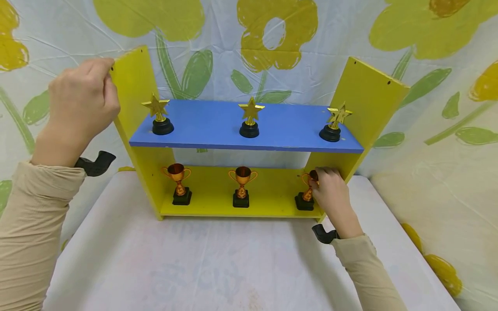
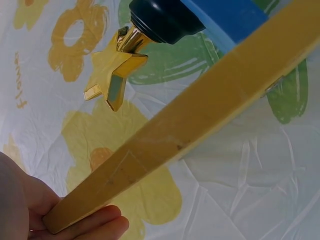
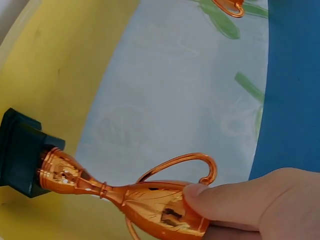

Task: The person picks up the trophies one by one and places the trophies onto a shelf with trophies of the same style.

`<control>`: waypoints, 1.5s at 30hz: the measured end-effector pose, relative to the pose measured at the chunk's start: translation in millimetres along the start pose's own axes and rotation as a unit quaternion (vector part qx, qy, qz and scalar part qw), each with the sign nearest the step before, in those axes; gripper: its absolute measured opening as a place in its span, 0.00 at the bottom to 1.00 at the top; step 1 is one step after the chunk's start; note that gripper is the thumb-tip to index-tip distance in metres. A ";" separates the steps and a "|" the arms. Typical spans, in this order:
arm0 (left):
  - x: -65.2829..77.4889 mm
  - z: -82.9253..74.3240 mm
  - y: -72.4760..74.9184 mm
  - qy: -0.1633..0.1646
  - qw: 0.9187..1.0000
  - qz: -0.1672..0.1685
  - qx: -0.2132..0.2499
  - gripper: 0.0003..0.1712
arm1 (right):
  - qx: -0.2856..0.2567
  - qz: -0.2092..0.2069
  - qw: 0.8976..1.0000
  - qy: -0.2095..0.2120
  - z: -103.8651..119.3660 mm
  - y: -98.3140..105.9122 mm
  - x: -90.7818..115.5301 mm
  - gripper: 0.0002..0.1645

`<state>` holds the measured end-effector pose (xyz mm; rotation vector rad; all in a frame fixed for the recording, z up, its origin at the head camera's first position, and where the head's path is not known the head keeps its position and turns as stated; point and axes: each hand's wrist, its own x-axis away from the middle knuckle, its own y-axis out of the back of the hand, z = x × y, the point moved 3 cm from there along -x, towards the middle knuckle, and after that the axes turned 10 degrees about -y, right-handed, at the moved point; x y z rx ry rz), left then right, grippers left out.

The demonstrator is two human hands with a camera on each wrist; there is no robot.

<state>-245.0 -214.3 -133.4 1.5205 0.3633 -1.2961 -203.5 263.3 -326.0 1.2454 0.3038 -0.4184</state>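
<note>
A yellow shelf unit [image 1: 237, 212] with a blue middle board [image 1: 206, 121] stands on the table. My left hand [image 1: 83, 97] grips the top front corner of its left side panel [image 1: 134, 80]; in the left wrist view, thumb and fingers lie on either side of the panel's edge [image 2: 150, 145]. At the lower right, my right hand [image 1: 332, 190] holds the cup of a bronze trophy [image 1: 306, 196], the thumb on its bowl in the right wrist view. That trophy's black base [image 3: 20, 150] is at the yellow bottom board. My hand partly hides the cup.
Two more bronze trophies [image 1: 177, 175] [image 1: 242, 177] stand on the bottom board, at left and middle. On the blue board stand three gold star trophies [image 1: 157, 110] [image 1: 250, 112] [image 1: 337, 119]. A flower-print cloth [image 1: 218, 65] hangs behind; a white cloth covers the table [image 1: 186, 259].
</note>
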 end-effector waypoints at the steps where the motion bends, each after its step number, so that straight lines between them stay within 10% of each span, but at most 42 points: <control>1: 0.1 -0.2 0.1 0.000 1.000 0.000 -0.001 0.23 | 0.003 0.003 1.000 -0.002 0.2 0.5 -0.3 0.14; 25: 0.7 0.5 1.7 -0.002 1.000 0.002 0.005 0.23 | -0.004 0.023 0.999 -0.025 4.8 2.0 1.2 0.11; 45: -5.2 4.0 0.5 0.025 0.997 0.036 0.071 0.22 | -0.057 -0.039 0.997 0.045 5.5 15.6 2.9 0.20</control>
